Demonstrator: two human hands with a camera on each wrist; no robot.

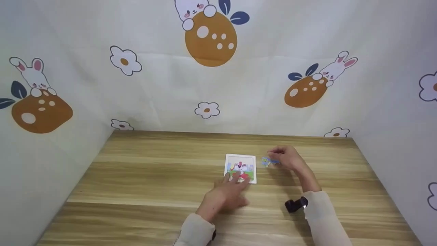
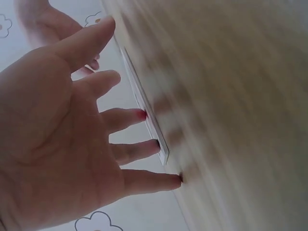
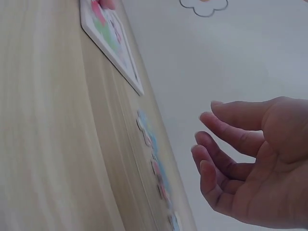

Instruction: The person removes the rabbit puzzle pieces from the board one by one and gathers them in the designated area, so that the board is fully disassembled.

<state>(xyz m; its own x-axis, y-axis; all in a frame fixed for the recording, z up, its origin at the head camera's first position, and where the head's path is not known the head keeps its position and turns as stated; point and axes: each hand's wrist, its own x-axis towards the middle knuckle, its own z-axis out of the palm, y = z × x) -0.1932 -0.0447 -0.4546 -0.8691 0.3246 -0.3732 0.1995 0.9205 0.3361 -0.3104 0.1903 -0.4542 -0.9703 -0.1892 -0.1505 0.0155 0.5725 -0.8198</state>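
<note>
White-rimmed puzzle board (image 1: 255, 171), flat on the wood-grain table (image 1: 136, 181): reference point for all positions below. Possible fault: board sliding or turning. Likely cause: uneven push from the left hand (image 1: 228, 194) at the near side, with only fingertips in contact. Possible fault: loose pieces (image 1: 266, 161) scattered farther from the board, or two picked up together. Likely cause: low sweep of the right hand (image 1: 287, 158), or a pinch taken across closely clustered pieces. Possible fault: picture disturbed inside the rim. Likely cause: fingertips dragged across the near part of the board.

Location check: near side of the board directly under the left fingertips; pieces just right of the board, below the right fingertips and partly hidden by the right hand in the head view. Left hand condition: fingers spread and nearly straight, nothing gripped. Right hand condition: raised to the right of the board, fingers loosely bent, thumb and forefinger tips close together, no piece visible between; actual contact of the two tips not possible to confirm
</note>
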